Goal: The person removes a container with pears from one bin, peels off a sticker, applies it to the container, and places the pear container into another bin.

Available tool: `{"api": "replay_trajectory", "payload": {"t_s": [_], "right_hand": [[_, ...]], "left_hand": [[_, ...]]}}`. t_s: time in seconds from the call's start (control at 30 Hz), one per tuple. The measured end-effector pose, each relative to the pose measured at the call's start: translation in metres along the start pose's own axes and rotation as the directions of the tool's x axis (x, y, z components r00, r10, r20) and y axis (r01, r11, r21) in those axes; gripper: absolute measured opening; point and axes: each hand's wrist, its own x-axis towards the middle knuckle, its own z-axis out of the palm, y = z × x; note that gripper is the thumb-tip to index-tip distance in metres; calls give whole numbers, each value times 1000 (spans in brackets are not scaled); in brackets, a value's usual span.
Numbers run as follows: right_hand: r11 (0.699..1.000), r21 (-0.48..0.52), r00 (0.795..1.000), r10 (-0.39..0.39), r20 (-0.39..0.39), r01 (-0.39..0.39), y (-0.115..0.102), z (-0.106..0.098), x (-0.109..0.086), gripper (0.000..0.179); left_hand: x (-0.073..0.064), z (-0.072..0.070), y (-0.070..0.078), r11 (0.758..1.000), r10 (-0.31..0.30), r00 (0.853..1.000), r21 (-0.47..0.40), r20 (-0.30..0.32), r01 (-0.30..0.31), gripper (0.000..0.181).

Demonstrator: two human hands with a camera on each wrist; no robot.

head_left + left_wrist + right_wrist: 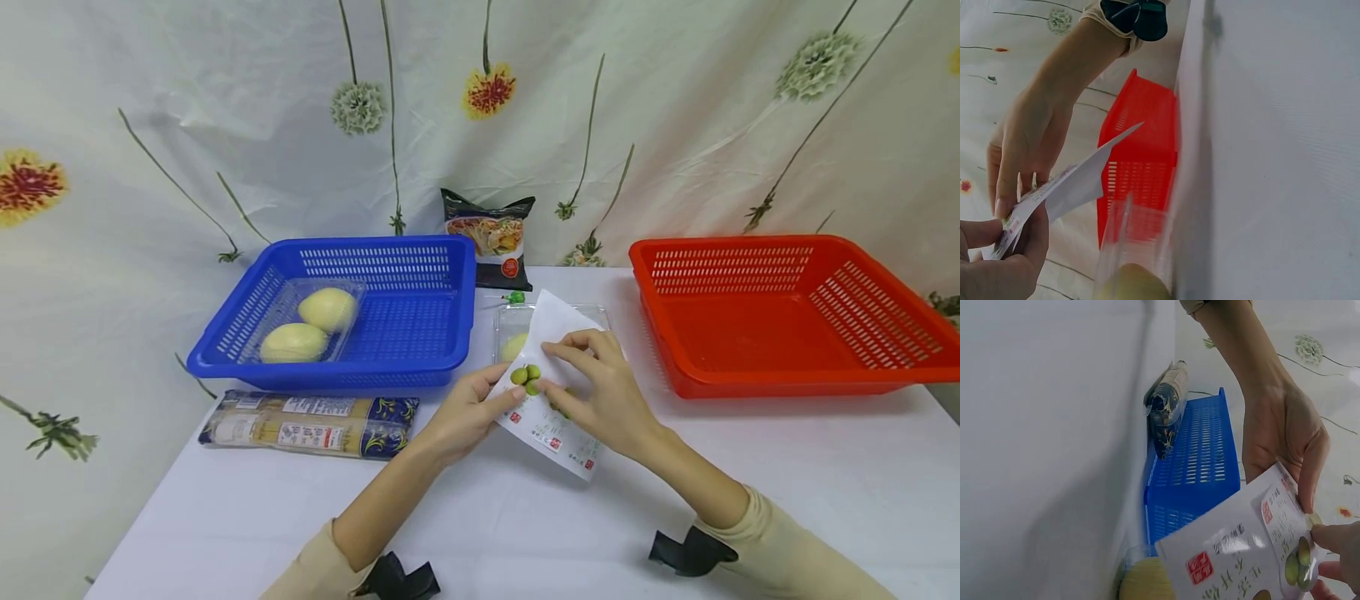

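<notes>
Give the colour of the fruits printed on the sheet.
Green; the printed fruits show best in the head view.

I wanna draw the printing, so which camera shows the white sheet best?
The right wrist view. The white sheet faces the camera and looks biggest there, though cut off below. The head view shows it smaller, partly behind the right hand. The left wrist view catches it nearly edge-on.

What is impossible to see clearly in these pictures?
Head: part of the clear box, behind the printed sheet and right hand.
Head: lettering on the long packet, too small.
Left wrist: pale fruit, cut off by bottom edge.
Right wrist: right hand, cut off by right edge.
</notes>
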Motion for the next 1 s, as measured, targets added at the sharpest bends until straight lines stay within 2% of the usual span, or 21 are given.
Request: {"api": "replay_trajectory", "payload": {"t_s": [0.17,0.4,0.6,0.67,0.73,0.83,0.9,1.0], "right_hand": [[998,63,998,-19,-63,23,0,3,-1,38],[989,121,986,-64,-156,84,-4,6,-1,30],[985,159,984,-45,-170,72,-5,7,-1,21],[984,164,986,-38,-162,65,-6,7,-1,20],[984,169,990,-36,-138,59,-6,6,-1,20],[985,161,996,-56,-69,67,-8,4,-4,18],[984,156,996,-84,0,83,-9,3,-6,16],[984,135,985,-130,110,114,-12,1,-10,16]], "left_hand": [[2,4,5,1000,29,999,-7,40,-29,42],[4,7,7,998,59,997,-16,57,-58,43],[6,9,3,998,58,997,-25,42,-57,41],[7,10,2,998,34,999,-56,16,-33,40],[9,10,3,996,-15,1000,-91,-24,12,43],[10,9,5,988,-96,993,-132,-73,86,52],[10,8,4,986,-123,990,-122,-73,113,48],[7,4,0,991,-119,992,-69,-30,117,40]]}}
